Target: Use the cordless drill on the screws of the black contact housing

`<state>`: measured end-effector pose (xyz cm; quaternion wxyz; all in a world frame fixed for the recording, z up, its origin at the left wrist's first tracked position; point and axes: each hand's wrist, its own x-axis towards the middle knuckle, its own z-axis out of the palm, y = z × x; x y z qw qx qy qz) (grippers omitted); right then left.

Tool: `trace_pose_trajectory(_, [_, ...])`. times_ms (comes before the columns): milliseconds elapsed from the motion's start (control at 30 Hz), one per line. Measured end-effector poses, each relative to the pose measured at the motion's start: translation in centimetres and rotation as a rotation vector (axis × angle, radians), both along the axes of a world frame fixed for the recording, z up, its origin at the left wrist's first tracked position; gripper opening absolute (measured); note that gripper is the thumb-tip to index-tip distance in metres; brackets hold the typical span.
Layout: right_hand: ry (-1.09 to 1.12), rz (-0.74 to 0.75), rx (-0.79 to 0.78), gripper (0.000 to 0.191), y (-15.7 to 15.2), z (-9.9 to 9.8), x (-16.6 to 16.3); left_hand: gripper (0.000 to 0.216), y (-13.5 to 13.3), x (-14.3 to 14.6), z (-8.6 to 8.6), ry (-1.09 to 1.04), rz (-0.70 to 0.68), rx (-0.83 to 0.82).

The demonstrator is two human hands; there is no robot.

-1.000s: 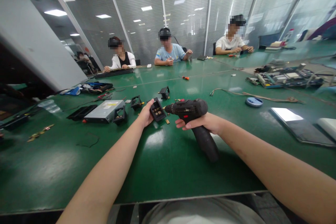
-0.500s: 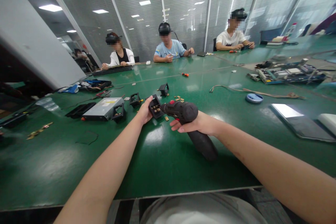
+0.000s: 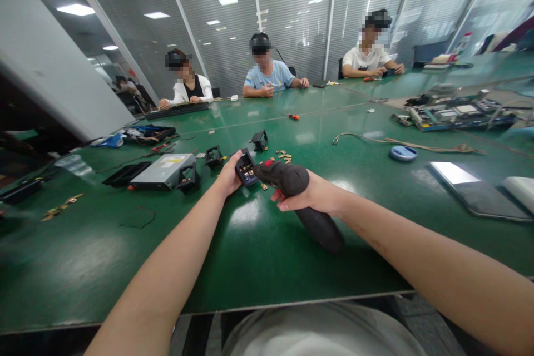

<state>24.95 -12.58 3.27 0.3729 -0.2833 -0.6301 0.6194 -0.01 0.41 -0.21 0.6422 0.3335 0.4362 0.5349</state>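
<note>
My left hand (image 3: pixel 231 174) grips a small black plastic housing (image 3: pixel 247 169) with brass-coloured contacts inside, its open face tilted toward me. In my right hand (image 3: pixel 306 196) is a dark cordless drill (image 3: pixel 292 179), its nose aimed left at the housing. Fingers wrap round the drill's grip just under its body. Whether the bit touches a contact is too small to tell. Small brass pieces (image 3: pixel 284 156) lie on the green table just beyond the drill. Similar black housings (image 3: pixel 259 140) stand near my left hand, among them one (image 3: pixel 187 177) beside a silver disc drive (image 3: pixel 163 171).
On the left are a clear plastic cup (image 3: pixel 75 166), a black tray (image 3: pixel 126 174) and brass strips (image 3: pixel 62 207). To the right lie a blue round tin (image 3: pixel 403 153), a tablet-like slab (image 3: pixel 475 189), cables and circuit boards (image 3: pixel 463 113). Several people sit across the table (image 3: pixel 233 267).
The drill and my right hand have shifted slightly left, and the drill's nose sits closer to the housing. My left hand keeps its hold on the housing.
</note>
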Motion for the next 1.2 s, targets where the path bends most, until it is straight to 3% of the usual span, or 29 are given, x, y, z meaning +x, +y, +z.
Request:
trace_pose_trajectory(767, [0.043, -0.035, -0.099, 0.066, 0.2, 1.0, 1.3, 0.033, -0.2, 0.0, 0.1, -0.022, 0.002, 0.011])
trace_pose_trajectory(1000, [0.046, 0.005, -0.063, 0.047, 0.3, 0.7, 0.8, 0.041, -0.2, 0.1, 0.2, -0.034, 0.006, -0.017])
trace_pose_trajectory(1200, [0.041, -0.002, -0.073, 0.046, 0.3, 0.4, 0.8, 0.036, -0.1, 0.0, 0.1, -0.021, 0.012, -0.018])
